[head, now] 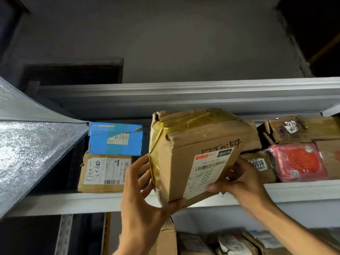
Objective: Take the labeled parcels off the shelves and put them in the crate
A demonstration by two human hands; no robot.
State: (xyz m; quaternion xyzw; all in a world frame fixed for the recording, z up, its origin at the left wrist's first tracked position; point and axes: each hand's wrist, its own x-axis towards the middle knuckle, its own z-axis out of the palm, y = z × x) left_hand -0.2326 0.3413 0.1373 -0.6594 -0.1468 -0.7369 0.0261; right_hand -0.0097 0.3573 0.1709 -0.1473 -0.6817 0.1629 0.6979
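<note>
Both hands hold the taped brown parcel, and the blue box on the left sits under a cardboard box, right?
No: the head view shows the blue box on top of the cardboard box, not under it. The left hand and right hand do hold the taped brown parcel.

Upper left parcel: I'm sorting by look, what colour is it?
The upper left parcel is blue; head view shows it.
</note>
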